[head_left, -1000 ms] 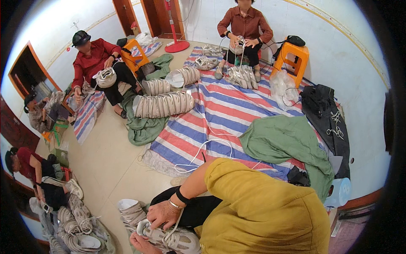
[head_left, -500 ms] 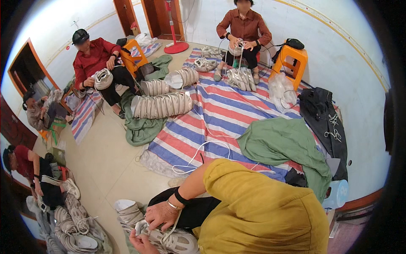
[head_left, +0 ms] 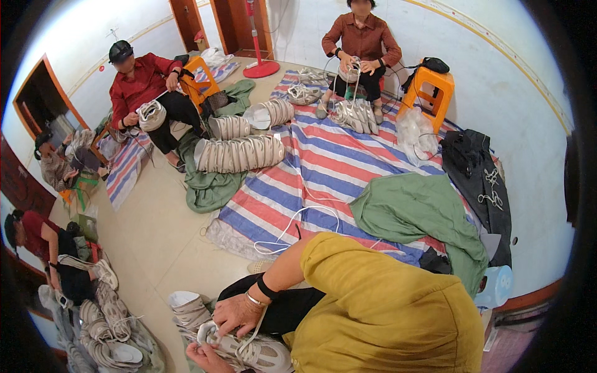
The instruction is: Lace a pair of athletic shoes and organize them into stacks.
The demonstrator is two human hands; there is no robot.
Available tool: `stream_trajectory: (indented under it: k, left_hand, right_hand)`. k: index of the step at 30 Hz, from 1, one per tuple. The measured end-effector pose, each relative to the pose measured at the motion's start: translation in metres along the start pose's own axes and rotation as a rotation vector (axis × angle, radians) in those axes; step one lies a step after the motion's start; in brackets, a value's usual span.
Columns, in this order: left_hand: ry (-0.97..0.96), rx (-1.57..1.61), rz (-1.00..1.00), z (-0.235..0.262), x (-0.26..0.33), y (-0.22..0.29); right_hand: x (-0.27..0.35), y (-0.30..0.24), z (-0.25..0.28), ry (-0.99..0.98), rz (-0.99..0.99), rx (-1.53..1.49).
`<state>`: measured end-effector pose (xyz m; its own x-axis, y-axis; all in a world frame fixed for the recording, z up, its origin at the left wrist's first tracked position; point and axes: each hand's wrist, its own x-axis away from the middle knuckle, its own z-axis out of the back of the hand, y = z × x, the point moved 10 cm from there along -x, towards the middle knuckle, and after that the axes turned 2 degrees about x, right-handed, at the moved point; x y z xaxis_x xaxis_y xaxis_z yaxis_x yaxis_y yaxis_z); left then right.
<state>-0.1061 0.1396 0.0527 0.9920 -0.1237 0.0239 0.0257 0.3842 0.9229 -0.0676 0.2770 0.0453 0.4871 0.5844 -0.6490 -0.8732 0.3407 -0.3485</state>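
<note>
A beige and white mesh sneaker [head_left: 266, 354] lies at the bottom of the view, its padded collar turned toward my hands. My left hand [head_left: 210, 359] comes in at the lower edge, fingers closed at the collar's rim. Over the shoe opening, my right hand [head_left: 236, 316] has its fingers bent down and drawn together. A white shoelace [head_left: 252, 336] runs from the sneaker up to the right palm. The right fingertips are partly hidden against the collar. More sneakers [head_left: 186, 306] stand nested in a row just beyond my hands.
Rows of nested sneakers [head_left: 239, 154] sit beside a striped tarp [head_left: 305, 168]. A green cloth [head_left: 413, 208] covers its right part. Co-workers handle shoes at the back [head_left: 360, 46], left [head_left: 143, 81] and lower left [head_left: 40, 239]. Orange stools [head_left: 429, 93] and a red fan stand [head_left: 261, 68] are behind.
The co-worker in red at the left has raised one hand away from their shoe, with a lace stretched to it. My hands have shifted only slightly at the sneaker's collar.
</note>
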Motion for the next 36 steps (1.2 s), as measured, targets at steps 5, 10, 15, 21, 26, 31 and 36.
stream_trajectory:
  k: [5, 10, 15, 21, 26, 31, 36]
  left_hand:
    - [0.037, -0.152, -0.057, 0.002, -0.002, 0.012]
    - [-0.09, -0.335, -0.271, -0.012, -0.002, 0.029]
    - [-0.181, -0.143, -0.138, -0.021, 0.001, 0.032]
    - [-0.26, -0.051, -0.187, -0.024, -0.002, 0.021]
    - [-0.21, 0.148, 0.018, -0.013, -0.003, -0.009]
    - [-0.147, 0.097, 0.017, -0.008, -0.002, -0.002]
    - [-0.213, -0.23, -0.054, -0.015, 0.001, 0.01]
  right_hand:
    - [0.0, 0.001, -0.002, -0.019, -0.011, -0.015]
    - [-0.001, 0.0, 0.0, -0.001, 0.002, -0.02]
    - [0.0, 0.001, -0.001, -0.022, -0.008, -0.006]
    - [0.0, -0.001, 0.002, 0.01, 0.009, 0.0]
    - [0.0, 0.0, 0.002, 0.015, -0.004, -0.025]
    - [0.002, 0.0, 0.003, 0.041, 0.005, -0.02]
    - [0.001, -0.008, 0.016, 0.129, 0.008, 0.068]
